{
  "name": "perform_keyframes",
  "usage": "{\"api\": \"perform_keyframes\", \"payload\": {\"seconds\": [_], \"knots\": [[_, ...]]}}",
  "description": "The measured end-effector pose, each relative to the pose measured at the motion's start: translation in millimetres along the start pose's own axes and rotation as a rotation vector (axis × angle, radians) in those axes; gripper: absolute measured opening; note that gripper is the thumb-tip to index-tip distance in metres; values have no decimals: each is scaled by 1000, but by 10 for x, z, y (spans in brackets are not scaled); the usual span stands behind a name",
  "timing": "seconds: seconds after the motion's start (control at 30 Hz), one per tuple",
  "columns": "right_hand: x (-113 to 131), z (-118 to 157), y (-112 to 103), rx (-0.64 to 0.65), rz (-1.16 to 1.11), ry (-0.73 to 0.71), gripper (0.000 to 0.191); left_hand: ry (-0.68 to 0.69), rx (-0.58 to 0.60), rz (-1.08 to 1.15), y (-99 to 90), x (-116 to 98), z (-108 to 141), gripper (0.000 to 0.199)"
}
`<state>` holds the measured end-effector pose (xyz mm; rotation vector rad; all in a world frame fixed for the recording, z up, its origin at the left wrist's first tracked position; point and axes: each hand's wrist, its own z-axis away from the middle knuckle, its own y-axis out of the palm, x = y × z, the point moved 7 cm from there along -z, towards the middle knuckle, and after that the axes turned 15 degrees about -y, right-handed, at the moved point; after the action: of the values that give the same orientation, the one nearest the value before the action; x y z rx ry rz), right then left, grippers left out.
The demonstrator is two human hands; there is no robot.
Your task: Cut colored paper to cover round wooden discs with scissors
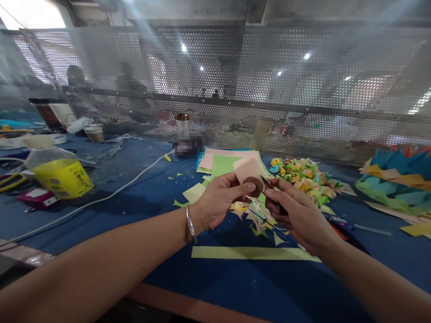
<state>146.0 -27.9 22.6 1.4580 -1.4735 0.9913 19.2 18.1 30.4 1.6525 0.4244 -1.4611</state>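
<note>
Head view: trimming seems in hand; left hand pinches pink paper and brown disc, right hand clasps apparent scissors; cutting on calls for steady turning.

The held paper is pale pink, the strip yellow-green — the tabletop blue.

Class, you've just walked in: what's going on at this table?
The person's left hand pinches pale pink paper with a round brown piece. The right hand holds what look like scissors at the paper's edge. Paper scraps lie below, a pale strip nearer the person, colourful folded pieces heaped to the right.
</note>
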Motion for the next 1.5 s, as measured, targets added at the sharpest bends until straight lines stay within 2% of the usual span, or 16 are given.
{"api": "perform_keyframes", "payload": {"seconds": [0.23, 0.63, 0.93, 1.27, 1.5], "knots": [[-1, -20, -57, -5, 5, -32, 50, 26, -96, -30, -118, -23, -32, 9], [-32, -2, -47, 77, 10, -28, 45, -29, -82, -73, -72, -11, -1, 17], [36, -19, -23, 102, 75, -46, 52, -29, -67, -58, -59, -6, 7, 14], [25, -23, -72, 136, 150, -67, 48, 19, -49, -90, -36, -29, 18, 12], [50, -26, -65, 140, 199, -79, 52, 55, -56, -130, -46, -51, 11, 10]]}}
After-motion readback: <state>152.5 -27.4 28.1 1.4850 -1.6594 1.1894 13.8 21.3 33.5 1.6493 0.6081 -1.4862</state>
